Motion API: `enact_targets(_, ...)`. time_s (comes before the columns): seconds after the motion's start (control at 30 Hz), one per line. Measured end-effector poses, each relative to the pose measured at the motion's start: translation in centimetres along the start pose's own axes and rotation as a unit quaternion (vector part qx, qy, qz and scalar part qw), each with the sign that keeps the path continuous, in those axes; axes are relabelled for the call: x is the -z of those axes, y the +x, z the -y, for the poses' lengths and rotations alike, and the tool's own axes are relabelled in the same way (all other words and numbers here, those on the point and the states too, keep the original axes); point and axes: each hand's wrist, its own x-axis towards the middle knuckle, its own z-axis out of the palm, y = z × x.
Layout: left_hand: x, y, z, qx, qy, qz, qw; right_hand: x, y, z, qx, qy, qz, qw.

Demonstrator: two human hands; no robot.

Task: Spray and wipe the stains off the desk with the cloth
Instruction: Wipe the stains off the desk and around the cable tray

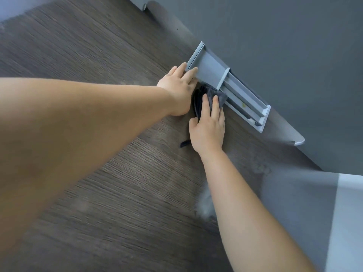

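Note:
The dark wood-grain desk (98,95) fills the view. My right hand (209,130) lies on a dark grey cloth (213,96), fingers straight, pressing it onto the desk beside a grey cable tray (245,101) set in the back edge. My left hand (179,85) reaches to the tray's raised grey lid (208,69), straight fingertips touching its near edge. A dark strip of the cloth (185,143) pokes out by my right wrist. Pale smears (204,207) show on the desk beside my right forearm. No spray bottle is in view.
A grey partition wall (284,46) runs along the back of the desk. The desk's rounded right corner (297,141) lies just past the tray. Light floor (345,222) shows at lower right.

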Motion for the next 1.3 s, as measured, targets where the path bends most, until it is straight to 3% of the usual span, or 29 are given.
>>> enact_targets(0.23, -0.1, -0.8, 0.1, -0.017, -0.002, 0.033, 0.999, 1.0, 3.0, -0.7, -0.086, 0.037, -0.013, 0.996)
enact_targets(0.47, -0.1, -0.7, -0.2, -0.016, -0.007, 0.016, 1.000, 1.7, 6.0, 1.3, -0.024, -0.008, 0.024, 0.999)
enact_targets(0.67, 0.7, -0.4, -0.5, -0.006, 0.022, 0.042, 0.999, 0.5, 2.7, -2.9, 0.033, -0.001, -0.046, 0.998)
enact_targets(0.8, 0.5, 0.3, -1.7, 0.009, 0.038, 0.031, 0.999, -0.9, -1.2, -5.5, -0.024, 0.017, -0.087, 0.996)
enact_targets(0.9, -0.3, 0.9, -3.2, -0.048, 0.057, 0.039, 0.996, -1.1, -2.0, -6.8, -0.080, 0.025, -0.092, 0.992)
enact_targets(1.07, -0.9, 1.2, -3.8, -0.050, 0.058, 0.067, 0.995, 0.5, 2.8, -6.6, -0.208, 0.194, -0.176, 0.942)
enact_targets(1.13, -0.8, 1.3, -3.7, -0.051, 0.064, 0.071, 0.994, 0.9, 4.6, -5.7, -0.203, 0.173, -0.135, 0.954)
enact_targets(1.2, -0.7, 1.5, -3.7, -0.050, 0.069, 0.076, 0.993, 0.8, 5.5, -4.0, -0.167, 0.085, -0.052, 0.981)
enact_targets(1.3, -0.9, 1.6, -3.8, -0.049, 0.060, 0.065, 0.995, 0.5, 6.0, -2.3, -0.136, 0.051, -0.021, 0.989)
